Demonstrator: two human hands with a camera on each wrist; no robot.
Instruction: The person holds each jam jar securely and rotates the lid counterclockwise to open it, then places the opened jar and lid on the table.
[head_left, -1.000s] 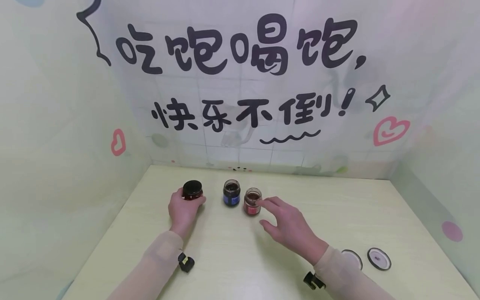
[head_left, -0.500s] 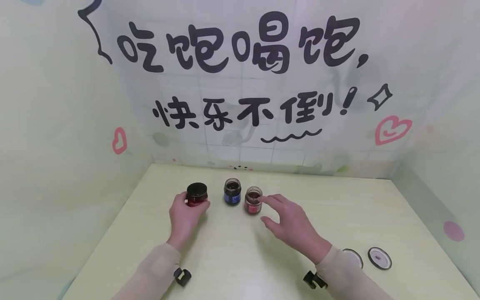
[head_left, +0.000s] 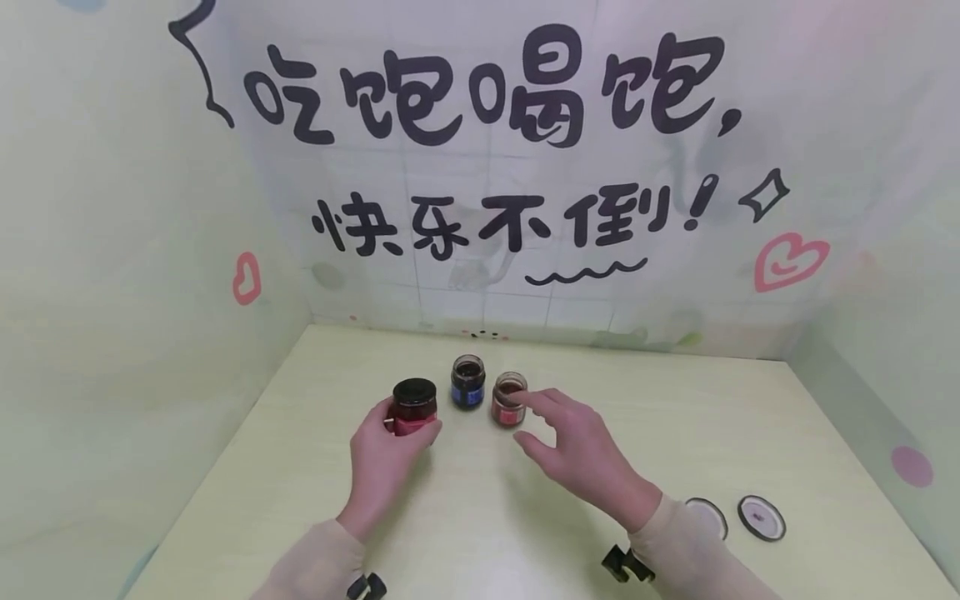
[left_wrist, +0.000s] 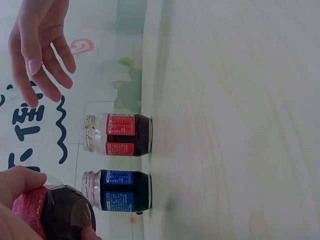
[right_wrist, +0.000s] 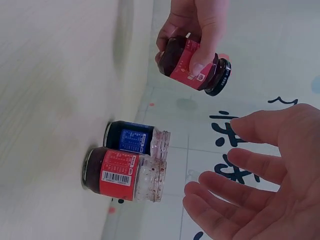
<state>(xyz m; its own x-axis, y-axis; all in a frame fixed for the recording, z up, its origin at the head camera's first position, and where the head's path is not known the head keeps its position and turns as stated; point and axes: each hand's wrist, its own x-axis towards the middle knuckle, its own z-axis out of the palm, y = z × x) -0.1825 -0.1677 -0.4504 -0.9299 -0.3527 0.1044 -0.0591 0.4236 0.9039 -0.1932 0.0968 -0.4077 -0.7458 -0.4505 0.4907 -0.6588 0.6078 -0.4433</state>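
Note:
My left hand [head_left: 390, 467] grips a dark jam jar [right_wrist: 192, 65] with a red label and a black lid, held above the table and slightly tilted in the right wrist view. To its right stand two lidless glass jars: a blue-labelled jar [head_left: 468, 383] and a red-labelled jar [head_left: 509, 402], both upright with dark contents. My right hand [head_left: 588, 446] hovers beside the red-labelled open jar, fingers spread and loosely bent. In the right wrist view a gap shows between those fingers [right_wrist: 215, 200] and the jar's mouth.
Two lids lie upturned on the pale table [head_left: 465, 517] at the front right: one lid [head_left: 761, 517] in full view, the other lid [head_left: 708, 517] partly behind my right sleeve. A printed cloth wall [head_left: 480, 292] rises along the table's back edge.
My left hand has lifted the lidded jar and brought it right and nearer to me. The right hand has stayed almost in place, and the two open jars have not moved.

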